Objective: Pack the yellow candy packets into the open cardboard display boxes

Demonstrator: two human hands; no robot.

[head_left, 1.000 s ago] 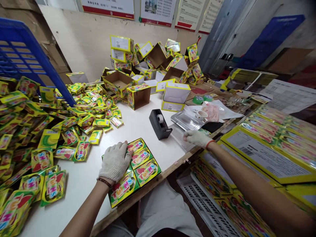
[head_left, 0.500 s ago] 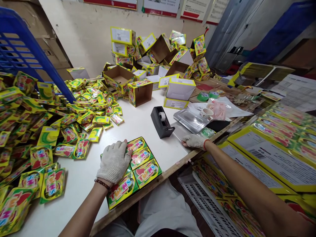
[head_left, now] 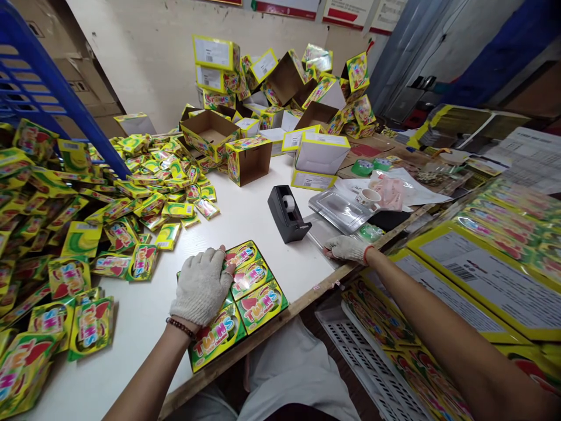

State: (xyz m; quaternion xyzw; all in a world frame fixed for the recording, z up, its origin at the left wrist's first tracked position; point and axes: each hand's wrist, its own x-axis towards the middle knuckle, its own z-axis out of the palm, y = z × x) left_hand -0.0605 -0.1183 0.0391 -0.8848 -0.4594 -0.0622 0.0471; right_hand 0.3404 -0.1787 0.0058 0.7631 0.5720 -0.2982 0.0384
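Observation:
My left hand, in a fingerless knit glove, lies across a shallow box of TWINS packs at the table's front edge. Its fingers curve over the box's far side, with the thumb on the packs. Gloved the same way, my right hand has its fingers closed at the edge of a clear plastic sheet on the table; the fingertips are partly hidden. Between the hands and farther back stands a black tape dispenser with a white roll.
Loose packs heap at the left beside a blue plastic basket. Printed boxes pile up at the back. Clear trays, a cup and green tape rolls lie to the right. Filled boxes stack beyond the table edge.
The view has tilted down slightly. Both hands stay where they were, one on the box and one at the plastic sheet; no object has visibly moved.

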